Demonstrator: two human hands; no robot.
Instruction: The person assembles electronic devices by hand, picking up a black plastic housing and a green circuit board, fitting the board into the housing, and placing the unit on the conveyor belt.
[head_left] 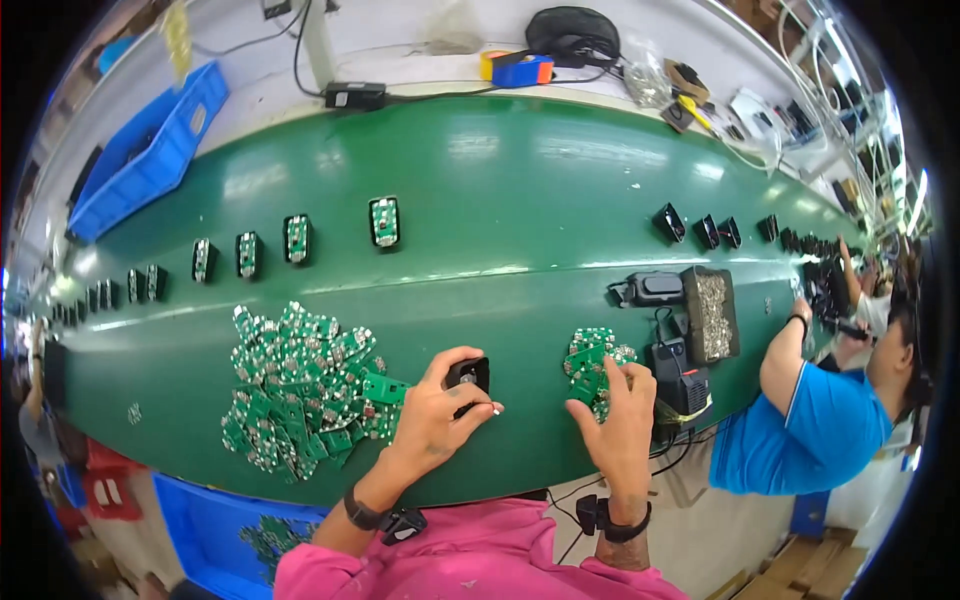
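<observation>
My left hand (440, 408) is closed around a small black plastic case (468, 374), whose hollow side faces up. A small white tip shows by its thumb, too small to name. Over the smaller heap of green circuit boards (590, 352) hovers my right hand (622, 415), thumb and fingers apart. Its fingertips reach the heap's right side; whether they touch a board I cannot tell. To the left of my left hand spreads a larger pile of green circuit boards (295, 395), with one board (384, 388) poking out close to my wrist side.
Black cases fitted with boards (384, 222) stand in a row at far left. Hollow black cases (669, 224) line the far right. A soldering station (682, 385) and a brown tray (711, 315) sit right, near a person in blue (815, 425). Blue bins (150, 150) flank the green table.
</observation>
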